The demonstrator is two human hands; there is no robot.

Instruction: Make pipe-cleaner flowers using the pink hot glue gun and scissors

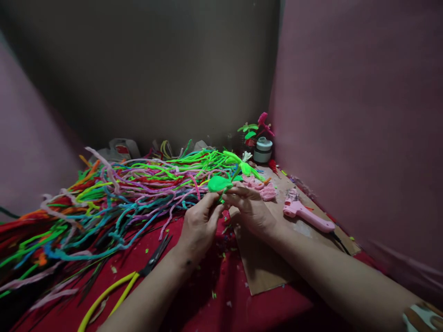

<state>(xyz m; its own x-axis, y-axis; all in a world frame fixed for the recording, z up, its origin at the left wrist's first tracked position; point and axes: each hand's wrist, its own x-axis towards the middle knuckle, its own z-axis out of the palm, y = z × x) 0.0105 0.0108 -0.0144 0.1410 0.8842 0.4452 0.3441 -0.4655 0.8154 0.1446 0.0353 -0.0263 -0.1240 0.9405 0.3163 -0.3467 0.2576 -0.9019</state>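
Observation:
Between my two hands is a green pipe-cleaner flower (220, 184), with rounded leaves low on its stem, narrow bright-green petals and a white tuft at the top. My left hand (200, 220) pinches the lower stem below the round leaf, thumb and fingers closed. From the other side my right hand (252, 208) closes its fingertips on the same stem, just under the leaves. The stem's end is mostly hidden by my fingers. Left of my left wrist lie yellow-handled scissors (133, 276) with dark blades.
A large heap of coloured pipe cleaners (138, 184) spreads over the red cloth (221, 295) on the left. To the right, a pink glue gun (308, 216) rests on a cardboard sheet (266, 272). Pink fuzzy pieces (266, 190) and a lidded jar (263, 151) stand behind, near the walls.

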